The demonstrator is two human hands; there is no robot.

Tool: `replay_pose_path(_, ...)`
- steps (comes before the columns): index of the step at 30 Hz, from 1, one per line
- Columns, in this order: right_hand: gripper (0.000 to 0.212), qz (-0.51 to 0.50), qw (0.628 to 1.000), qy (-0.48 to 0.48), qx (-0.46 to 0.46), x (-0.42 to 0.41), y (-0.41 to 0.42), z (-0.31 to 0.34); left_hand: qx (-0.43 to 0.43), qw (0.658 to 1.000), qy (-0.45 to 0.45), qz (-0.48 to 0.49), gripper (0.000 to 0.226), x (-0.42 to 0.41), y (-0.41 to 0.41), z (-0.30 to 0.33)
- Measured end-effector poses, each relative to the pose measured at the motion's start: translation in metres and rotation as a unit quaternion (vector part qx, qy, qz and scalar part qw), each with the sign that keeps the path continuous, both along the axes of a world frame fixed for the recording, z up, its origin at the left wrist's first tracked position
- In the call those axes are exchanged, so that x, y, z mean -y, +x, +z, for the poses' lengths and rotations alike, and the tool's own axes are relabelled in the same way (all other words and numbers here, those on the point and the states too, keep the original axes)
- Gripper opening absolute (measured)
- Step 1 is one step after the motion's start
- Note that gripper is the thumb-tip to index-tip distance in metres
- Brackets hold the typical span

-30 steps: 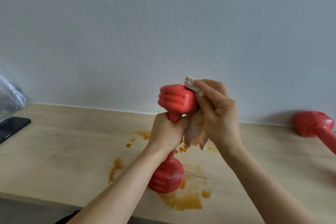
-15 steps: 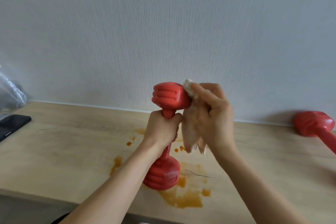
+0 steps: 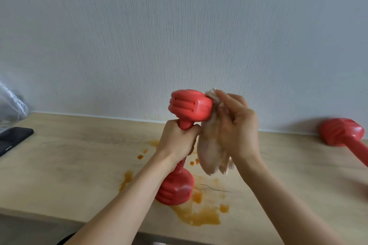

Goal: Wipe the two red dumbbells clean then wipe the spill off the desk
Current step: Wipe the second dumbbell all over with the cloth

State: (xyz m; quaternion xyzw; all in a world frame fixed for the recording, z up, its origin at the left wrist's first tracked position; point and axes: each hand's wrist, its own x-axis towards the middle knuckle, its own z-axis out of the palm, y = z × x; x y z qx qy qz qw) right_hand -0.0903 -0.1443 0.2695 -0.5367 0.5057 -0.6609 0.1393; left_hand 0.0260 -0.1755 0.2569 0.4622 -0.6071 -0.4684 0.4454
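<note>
Head view, the only one I get. Centre frame: left hand (image 3: 177, 141) clenched round the handle of a red dumbbell (image 3: 189, 107), held near upright. Its lower head sits low in the frame over the desk (image 3: 69, 165); I can't tell if it touches the wood. Right hand (image 3: 237, 125) just right of the upper head, fingers curled, grasping a pale cloth (image 3: 211, 149) and pressing its top against that head's right side. The rest of the cloth hangs down under the palm, stained faintly orange.

Orange spill (image 3: 199, 217) spread on the desk at lower centre, biggest puddle near the front edge just right of the lower head, smaller drops up toward the left hand and a streak to the left.

Second red dumbbell (image 3: 342, 133) lies at the right edge by the wall (image 3: 179, 36), handle running out of frame.

Far left: dark phone (image 3: 14, 139) flat on the desk, clear plastic bag (image 3: 10, 101) above it.
</note>
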Motion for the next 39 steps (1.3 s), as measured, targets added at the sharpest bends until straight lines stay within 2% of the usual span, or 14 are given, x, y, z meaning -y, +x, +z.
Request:
replay_pose_path(2,0.030,0.015,0.999,0.030,0.021,0.002,-0.001,-0.001,-0.016,1.000,0.014,-0.010,0.029,0.001,0.002,0.000)
replay_pose_path(5,0.026,0.004,0.999,0.034,0.000,-0.002,0.000,0.003,-0.035,0.999,0.027,-0.012,0.029,0.002,0.005,0.001)
replay_pose_path(9,0.025,-0.057,0.985,-0.035,-0.158,-0.019,0.020,0.000,-0.061,0.998,0.027,0.021,0.032,0.007,0.009,0.000)
replay_pose_path(11,0.027,-0.081,0.975,-0.033,-0.203,-0.023,0.026,-0.001,-0.066,0.997,0.023,0.025,0.032,0.007,0.009,-0.001)
replay_pose_path(14,0.031,-0.104,0.980,-0.010,-0.171,-0.016,0.014,0.004,-0.051,0.999,0.015,0.000,0.033,0.004,0.006,-0.002)
replay_pose_path(19,0.030,-0.102,0.979,0.047,-0.172,-0.006,0.000,0.000,-0.030,0.999,-0.004,-0.035,0.031,-0.002,0.003,0.001)
replay_pose_path(23,0.031,-0.112,0.973,-0.010,-0.202,-0.020,0.013,0.004,-0.063,0.998,0.015,-0.014,0.041,0.002,0.006,0.000)
replay_pose_path(26,0.028,-0.140,0.959,-0.034,-0.245,-0.027,0.019,0.007,-0.068,0.997,0.018,-0.017,0.034,0.002,0.006,0.001)
replay_pose_path(29,0.032,-0.117,0.969,0.016,-0.215,-0.019,0.010,0.006,-0.051,0.998,0.009,-0.037,0.041,-0.001,0.006,-0.001)
replay_pose_path(31,0.030,-0.099,0.975,0.043,-0.192,-0.013,0.001,0.004,-0.040,0.997,-0.005,-0.058,0.037,-0.004,0.005,0.000)
replay_pose_path(34,0.026,-0.076,0.982,0.045,-0.167,-0.008,-0.003,0.003,-0.043,0.996,0.002,-0.078,0.027,-0.003,0.007,0.001)
replay_pose_path(39,0.025,-0.058,0.987,0.042,-0.147,-0.007,-0.008,0.001,-0.034,0.989,0.000,-0.141,0.025,-0.004,0.012,0.002)
